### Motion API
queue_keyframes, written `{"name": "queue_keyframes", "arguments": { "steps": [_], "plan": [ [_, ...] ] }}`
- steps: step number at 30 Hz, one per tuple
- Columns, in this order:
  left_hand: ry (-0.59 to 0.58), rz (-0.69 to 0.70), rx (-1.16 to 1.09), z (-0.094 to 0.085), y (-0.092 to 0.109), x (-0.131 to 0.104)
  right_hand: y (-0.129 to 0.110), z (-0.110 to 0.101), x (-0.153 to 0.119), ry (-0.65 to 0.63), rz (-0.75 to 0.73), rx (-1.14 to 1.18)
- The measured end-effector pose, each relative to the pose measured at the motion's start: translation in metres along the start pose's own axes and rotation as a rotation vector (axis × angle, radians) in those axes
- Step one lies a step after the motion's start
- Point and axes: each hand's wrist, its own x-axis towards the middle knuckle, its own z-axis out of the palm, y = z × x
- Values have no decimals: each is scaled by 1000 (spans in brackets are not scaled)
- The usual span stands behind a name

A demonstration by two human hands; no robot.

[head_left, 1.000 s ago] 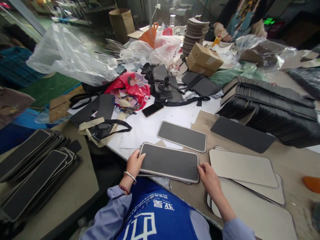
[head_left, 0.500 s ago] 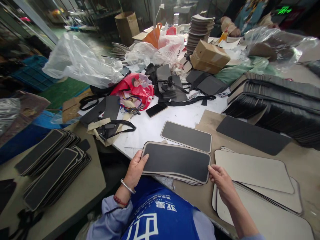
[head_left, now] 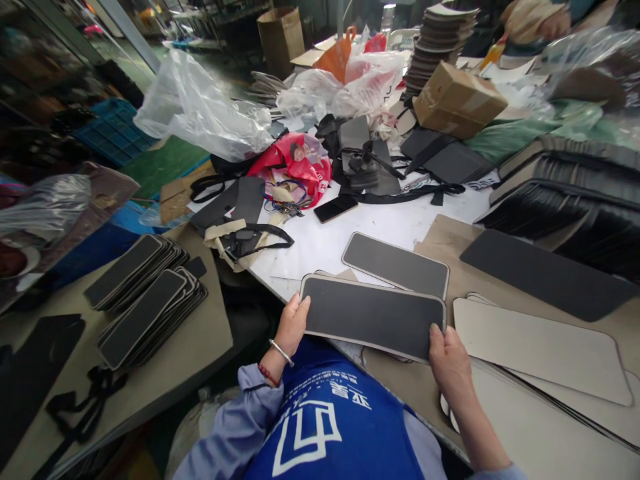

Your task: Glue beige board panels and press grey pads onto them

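Between my two hands is a dark rectangular panel point(head_left: 373, 317) with rounded corners and a pale edge. My left hand point(head_left: 293, 323) grips its left end, thumb on top. At the right end my right hand point(head_left: 449, 357) is closed on the lower corner, its thumb also on the upper face. More panels lie partly hidden beneath it. Just behind sits a similar dark panel point(head_left: 397, 262) on the white table surface. To the right of my right hand lies a stack of pale, cream-coloured panels point(head_left: 540, 347).
Stacks of dark panels point(head_left: 145, 313) lie on a side table at left. A flat black sheet point(head_left: 545, 273) and a long row of black pieces point(head_left: 575, 200) are at right. Behind are a phone point(head_left: 336, 209), a red bag point(head_left: 300, 167) and a cardboard box point(head_left: 459, 100). Another person's hand point(head_left: 555, 25) shows at the back.
The panel has come up off the pieces beneath it, held at both ends. My right hand has moved from its edge to a fuller grip. The camera view has shifted left.
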Motion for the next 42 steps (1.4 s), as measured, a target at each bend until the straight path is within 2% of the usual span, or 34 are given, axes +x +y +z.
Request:
{"name": "queue_keyframes", "arguments": {
  "steps": [9,16,22,27,32,42],
  "plan": [
    [85,51,204,-13,0,-3,-8,7,-12,55,-63,-82],
    [84,29,297,-22,-3,-3,-14,9,-20,88,-74,-111],
    [85,31,244,-30,-4,-4,-15,11,-24,67,-49,-114],
    [28,21,184,-35,-2,-3,-22,10,-26,31,-89,-63],
    [136,40,317,-37,-2,2,-24,13,-28,36,-89,-77],
    [93,40,428,-34,-2,12,-16,19,-22,22,-63,-84]
  ]
}}
